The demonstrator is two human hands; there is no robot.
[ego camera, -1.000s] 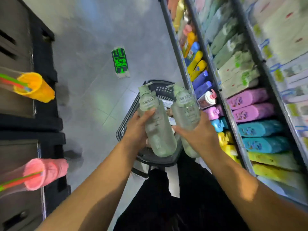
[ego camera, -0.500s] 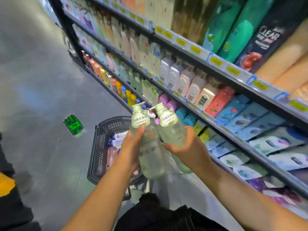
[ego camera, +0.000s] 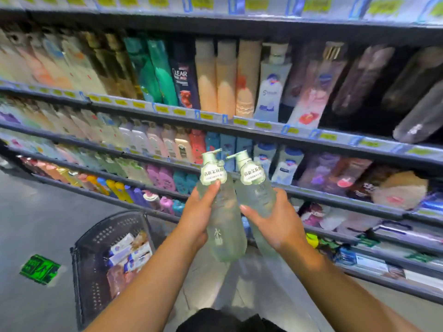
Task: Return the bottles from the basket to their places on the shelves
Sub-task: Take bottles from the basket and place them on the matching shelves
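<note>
I hold two pale green pump bottles side by side in front of the shelves. My left hand grips the left pump bottle around its middle. My right hand grips the right pump bottle from below and from the right. Both bottles stand nearly upright, their white labels facing me. The black plastic basket sits on the floor at lower left with several bottles and packs inside. The shelves run across the whole view, packed with bottles.
Shelf rails with yellow price tags jut out toward me. A dark gap shows on the upper right shelf beside dark bottles. A green floor sticker lies left of the basket on the grey floor.
My view has swung up from the floor and basket to face the shelves. Both hands have kept their bottles and raised them together to shelf height.
</note>
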